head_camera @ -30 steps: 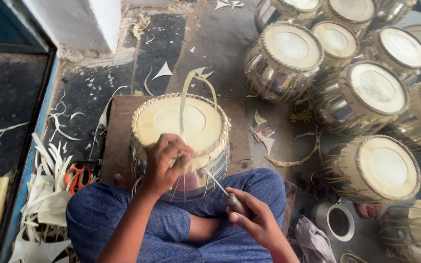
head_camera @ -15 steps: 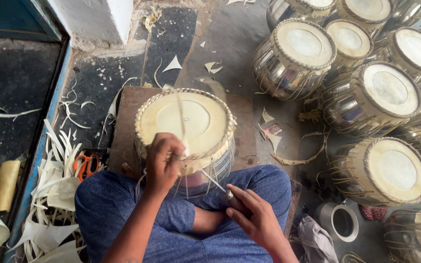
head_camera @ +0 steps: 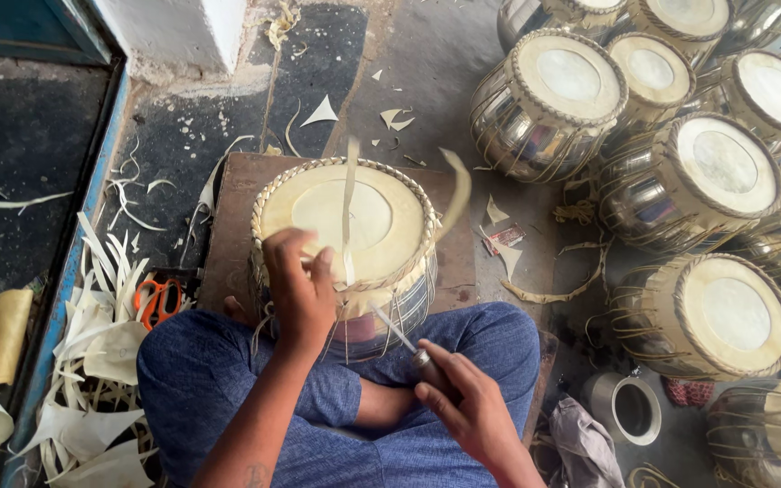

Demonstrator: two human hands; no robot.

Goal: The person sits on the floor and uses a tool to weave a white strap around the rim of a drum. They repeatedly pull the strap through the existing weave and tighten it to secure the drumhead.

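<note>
A metal-bodied drum (head_camera: 345, 226) with a cream skin head and braided rim stands on a brown board (head_camera: 228, 226) in front of my crossed legs in blue trousers. My left hand (head_camera: 298, 289) grips the near rim of the drum and pinches a long pale hide strip (head_camera: 349, 208) that rises across the head. My right hand (head_camera: 463, 407) holds a thin metal awl-like tool (head_camera: 399, 333) by its handle, its tip pointing at the drum's near side under the rim.
Several finished drums (head_camera: 698, 172) crowd the right side. Pale hide offcuts (head_camera: 92, 334) and orange-handled scissors (head_camera: 157, 298) lie at the left beside a blue door frame (head_camera: 74, 262). A small tin cup (head_camera: 627, 408) and a rag (head_camera: 585, 443) sit at lower right.
The strip has been pulled further through and now stands up across the drum head, its free end curling to the right. Both hands stay at the near rim.
</note>
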